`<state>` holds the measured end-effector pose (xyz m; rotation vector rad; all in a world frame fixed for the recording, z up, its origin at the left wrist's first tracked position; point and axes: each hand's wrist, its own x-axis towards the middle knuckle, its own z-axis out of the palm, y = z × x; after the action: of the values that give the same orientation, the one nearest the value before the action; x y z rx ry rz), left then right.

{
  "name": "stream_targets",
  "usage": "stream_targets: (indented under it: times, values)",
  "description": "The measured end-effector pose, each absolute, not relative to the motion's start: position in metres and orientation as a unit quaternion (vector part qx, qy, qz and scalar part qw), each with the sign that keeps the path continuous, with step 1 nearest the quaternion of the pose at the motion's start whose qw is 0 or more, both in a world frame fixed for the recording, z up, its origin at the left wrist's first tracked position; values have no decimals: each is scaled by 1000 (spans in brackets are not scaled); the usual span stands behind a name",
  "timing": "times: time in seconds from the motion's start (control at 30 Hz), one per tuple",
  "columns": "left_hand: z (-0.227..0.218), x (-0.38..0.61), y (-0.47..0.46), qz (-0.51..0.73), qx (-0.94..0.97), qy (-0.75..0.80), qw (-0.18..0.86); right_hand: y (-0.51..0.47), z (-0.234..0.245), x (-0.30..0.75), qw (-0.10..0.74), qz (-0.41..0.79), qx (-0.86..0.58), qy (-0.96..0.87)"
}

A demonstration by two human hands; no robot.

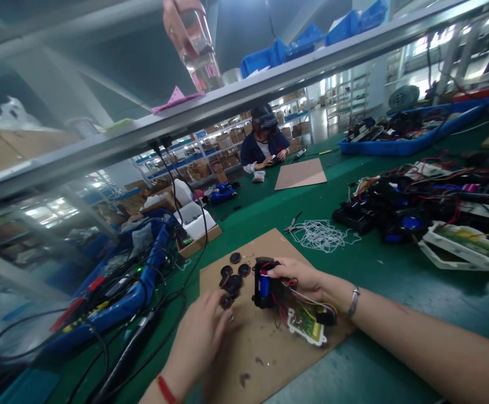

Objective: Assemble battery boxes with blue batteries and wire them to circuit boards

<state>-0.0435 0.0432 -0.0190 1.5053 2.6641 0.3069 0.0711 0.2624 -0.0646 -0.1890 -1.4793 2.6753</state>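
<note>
My right hand (301, 278) grips a black plastic housing (257, 289) with a blue cylindrical cell (264, 283) in it, the thumb lying near the cell. Red, white and yellow wires run from the housing to a green circuit board (307, 324) in a white frame, which hangs below my fingers over the brown board (269, 370). Several small round black parts (234, 258) lie in a cluster on this board. My left hand (197, 328) is at the near side of the cluster, slightly blurred, fingers and thumb apart beside the nearest round part (226, 301).
Tangled white cord (322, 235) and pliers (293, 221) lie beyond the board. Wired black assemblies (404, 207) are heaped at right, near a blue tray (379, 147). Cables and a blue bin (155, 264) stand at left. Across the bench sits a person (265, 140); a shelf crosses overhead.
</note>
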Motion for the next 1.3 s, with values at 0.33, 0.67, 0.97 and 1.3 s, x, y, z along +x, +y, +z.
stream_targets:
  times: [0.33, 0.67, 0.97, 1.3]
  values:
    - [-39, -40, 90, 361, 514, 744, 227, 276, -52, 72, 78, 665, -27, -742]
    - [-35, -57, 61, 347, 420, 826, 146, 272, -48, 79, -41, 490, 104, -865]
    - [-40, -50, 79, 273, 573, 759, -144, 266, -57, 76, -41, 584, -51, -809]
    - [-39, -50, 70, 181, 557, 803, -105, 291, -24, 99, -60, 524, 25, -849]
